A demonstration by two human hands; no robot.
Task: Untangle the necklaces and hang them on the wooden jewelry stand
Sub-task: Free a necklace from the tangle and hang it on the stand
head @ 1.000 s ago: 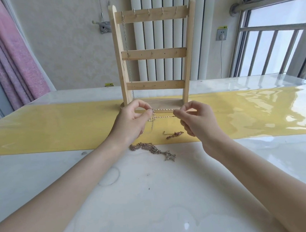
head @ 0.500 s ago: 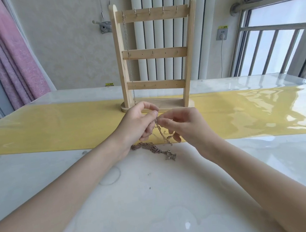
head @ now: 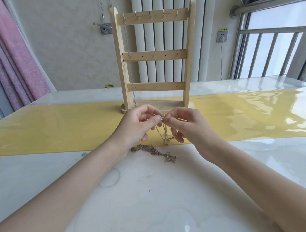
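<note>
1. The left hand and the right hand meet fingertip to fingertip above the desk. Each pinches the top of one gold necklace, apparently at its clasp, though that part is too small to read.
2. From the pinch the gold necklace hangs straight down in a narrow loop between the two hands, its long axis vertical and its lower end brushing the right hand's curled fingers.
3. Just below and toward the person from both hands, a tangled pile of chains lies on the desk, stretched out from under the left wrist toward the right.
4. Straight beyond the hands stands the wooden jewelry stand, its base just past the knuckles. One thin chain hangs from the leftmost top hook.
5. The free hooks sit high above and beyond both hands, about equally near to each, so the held necklace must travel up and away.
</note>
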